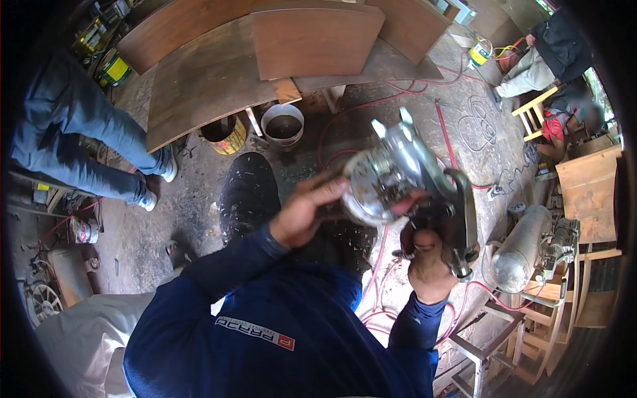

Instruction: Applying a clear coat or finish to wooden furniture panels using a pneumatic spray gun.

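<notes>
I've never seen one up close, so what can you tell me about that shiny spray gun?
The spray gun is silvery and looks metal, with two prongs at its far end, a dark hooked piece and a round, cup-like part. It's held up, tilted. The right hand grips it; the left hand seems to touch the round part's edge. Details are blurred.

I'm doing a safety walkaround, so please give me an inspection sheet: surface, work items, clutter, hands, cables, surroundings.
Surface: concrete floor, stained and spattered.
Work items: metal spray gun with a round cup against it, partly blurred.
Clutter: yellow bucket and white bucket near wooden panels.
Hands: right hand grips the spray gun; left hand touches the cup's rim, grip unclear.
Cables: red hose and thin grey coil lie across the floor.
Surroundings: metal tank at right; person in jeans at left; person in dark jacket at upper right.
</notes>
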A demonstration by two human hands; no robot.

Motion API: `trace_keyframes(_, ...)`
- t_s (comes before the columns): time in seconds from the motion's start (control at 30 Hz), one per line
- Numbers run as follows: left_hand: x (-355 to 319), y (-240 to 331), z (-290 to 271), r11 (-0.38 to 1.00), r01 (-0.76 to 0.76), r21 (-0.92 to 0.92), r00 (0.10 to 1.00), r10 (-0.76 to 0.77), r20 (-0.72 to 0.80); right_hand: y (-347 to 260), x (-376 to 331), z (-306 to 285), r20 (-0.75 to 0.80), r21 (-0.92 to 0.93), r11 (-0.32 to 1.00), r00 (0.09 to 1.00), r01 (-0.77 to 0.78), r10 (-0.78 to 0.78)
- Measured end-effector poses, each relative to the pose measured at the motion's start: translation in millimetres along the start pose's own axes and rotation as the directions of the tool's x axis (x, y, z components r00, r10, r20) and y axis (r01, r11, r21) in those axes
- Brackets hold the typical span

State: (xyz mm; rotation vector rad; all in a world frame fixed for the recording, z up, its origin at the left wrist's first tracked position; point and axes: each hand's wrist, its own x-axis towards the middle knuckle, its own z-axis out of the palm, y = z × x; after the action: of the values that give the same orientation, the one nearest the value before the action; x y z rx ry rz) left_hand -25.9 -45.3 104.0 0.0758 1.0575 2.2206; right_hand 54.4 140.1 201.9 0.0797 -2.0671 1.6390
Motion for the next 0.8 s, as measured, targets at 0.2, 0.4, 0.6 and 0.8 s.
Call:
trace_keyframes(0.2, -1, 4, -22, 0.984, 0.026, -0.174, 0.998, -0.035, -0.047, 3, 30, 39, 0.201, -0.051, 0.998, 0.979, 0.035, -0.024)
trace_keyframes(0.4, -16, -62, -52, 0.919, 0.13, -0.373, 0.989, -0.148, -0.018, 31, 12, 52, 0.329, -0.216, 0.976, 0.941, -0.004, 0.077)
trace_keyframes(0.6, 16, -76, -36, 0.926, 0.27, -0.263, 0.963, -0.253, 0.096, 37, -18, 18, 0.021, -0.285, 0.945, 0.984, -0.162, 0.175)
trace_keyframes(0.8, 34, -94, 2, 0.848, 0.503, -0.168, 0.854, -0.459, 0.245, 24, -31, -15, -0.206, -0.477, 0.821, 0.948, -0.313, 0.242)
